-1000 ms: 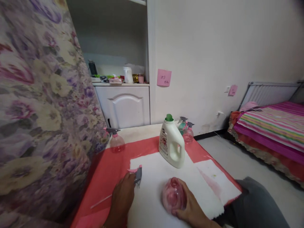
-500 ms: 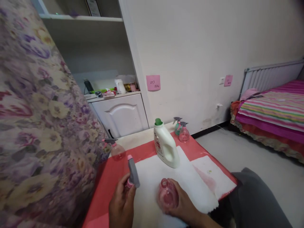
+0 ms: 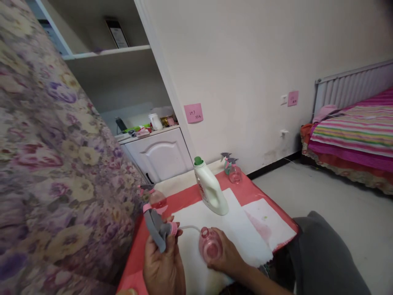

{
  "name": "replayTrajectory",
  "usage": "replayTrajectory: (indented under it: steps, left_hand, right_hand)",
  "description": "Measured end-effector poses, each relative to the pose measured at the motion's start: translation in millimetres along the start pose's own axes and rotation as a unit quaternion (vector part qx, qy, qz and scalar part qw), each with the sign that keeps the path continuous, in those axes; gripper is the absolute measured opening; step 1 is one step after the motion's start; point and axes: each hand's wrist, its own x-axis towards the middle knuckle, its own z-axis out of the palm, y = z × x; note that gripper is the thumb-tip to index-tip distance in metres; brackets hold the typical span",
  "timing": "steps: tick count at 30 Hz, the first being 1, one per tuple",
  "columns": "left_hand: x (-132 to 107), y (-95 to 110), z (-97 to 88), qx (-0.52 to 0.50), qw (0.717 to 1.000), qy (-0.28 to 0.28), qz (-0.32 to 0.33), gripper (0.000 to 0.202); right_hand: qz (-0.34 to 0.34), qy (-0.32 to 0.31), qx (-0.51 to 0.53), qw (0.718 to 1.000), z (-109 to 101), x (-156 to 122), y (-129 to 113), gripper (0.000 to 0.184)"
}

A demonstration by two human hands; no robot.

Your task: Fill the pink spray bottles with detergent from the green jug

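Observation:
My left hand is closed on a grey and pink trigger sprayer head. From its pink collar a thin pale dip tube runs right, its far end close to the mouth of a clear pink spray bottle; whether the tip is inside I cannot tell. My right hand is wrapped round the right side of that bottle, which is open at the neck and tilted over the white cloth. Behind them stands a pale green detergent jug with a green spout.
A pink spray bottle stands at the table's left edge. Another pink one and a green one stand at the back right. A stained white cloth lies on the red tabletop. A floral curtain hangs at the left.
The sprayer head has turned from upright to sideways in my left hand, bringing its dip tube into sight beside the bottle's neck. The bottle has shifted slightly left. The camera view has tilted.

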Motion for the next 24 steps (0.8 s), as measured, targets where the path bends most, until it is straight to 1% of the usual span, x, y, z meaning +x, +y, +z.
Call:
replayTrajectory:
  steps: [3, 6, 10, 16, 21, 24]
  left_hand:
    - [-2, -7, 5.5, 0.042, 0.999, -0.022, 0.005, 0.042]
    - [-1, -19, 5.6, 0.081, 0.996, -0.046, -0.013, 0.043]
    - [2, -42, -0.1, 0.06, 0.993, -0.099, -0.027, 0.041]
    - [6, -72, -12.7, 0.173, 0.969, -0.174, -0.023, 0.042]
    - [8, -95, -20.9, 0.181, 0.963, -0.189, -0.063, 0.042]
    - [8, -103, -23.2, 0.177, 0.963, -0.185, -0.079, 0.043]
  right_hand:
    - [-0.01, -0.011, 0.004, 1.0, -1, 0, -6, 0.092]
    - [-0.009, -0.012, 0.006, 1.0, -2, 1, -9, 0.094]
    - [-0.005, -0.015, 0.004, 1.0, -3, 2, -10, 0.094]
    - [-0.012, -0.005, 0.0, 1.0, -1, 1, -8, 0.093]
    - [-0.026, -0.008, -0.008, 1.0, 1, 2, -2, 0.095]
    - [-0.03, -0.01, -0.009, 0.999, 2, 3, 1, 0.096]
